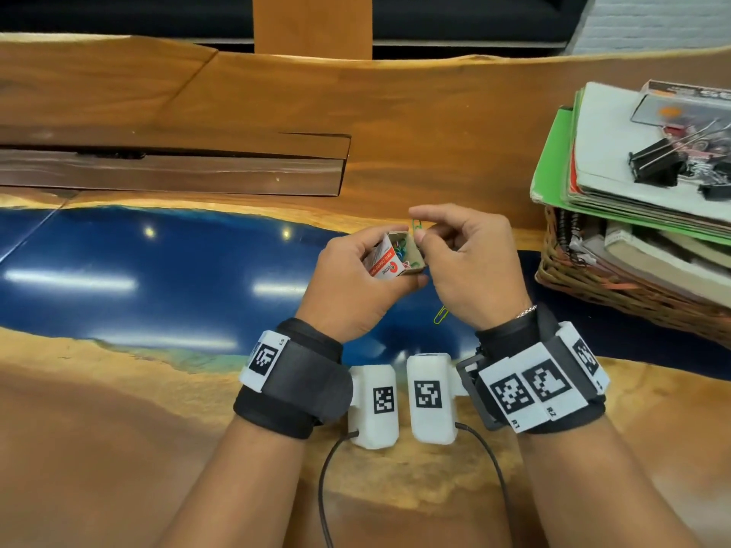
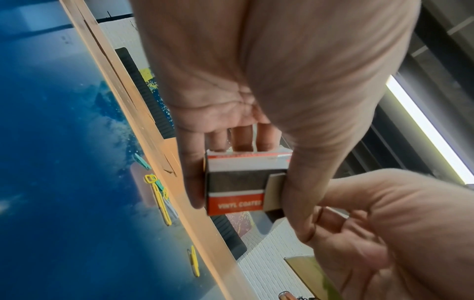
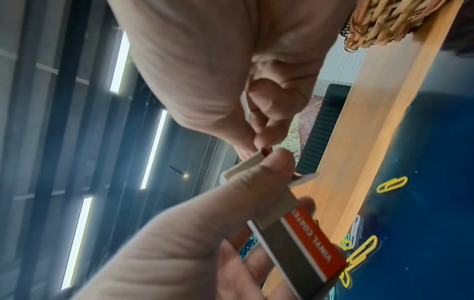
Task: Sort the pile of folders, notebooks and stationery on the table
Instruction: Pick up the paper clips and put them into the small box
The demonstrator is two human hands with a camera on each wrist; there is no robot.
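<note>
The left hand (image 1: 352, 278) grips a small paper-clip box (image 1: 389, 258) above the blue resin strip of the wooden table (image 1: 415, 124). The fingers curl round the sleeve from below and the thumb presses its near side. The sleeve is red, white and dark, printed "VINYL COATED". Its cardboard drawer is slid part-way out toward the right hand, and coloured clips lie inside the drawer.

Just right of the box, the right hand (image 1: 470, 263) pinches a green paper clip (image 1: 416, 227) between thumb and forefinger. The clip stands upright, directly above the open end of the drawer. The other fingers of this hand are curled in toward the palm. In the right wrist view, the pinching fingertips (image 3: 266, 136) sit close to the drawer's edge; whether they touch it cannot be told.

Below the two hands, loose paper clips lie on the blue surface. One yellow-green clip (image 1: 440, 314) shows between the wrists in the head view. Several yellow, white and green clips (image 3: 359, 255) show in the right wrist view, grouped under the box.

Well to the right of the grip stands a wicker basket (image 1: 617, 294) with notebooks in it. A stack of folders (image 1: 561, 168) rests across its top. Black binder clips (image 1: 654, 162) and a clear packet lie on the stack.
</note>
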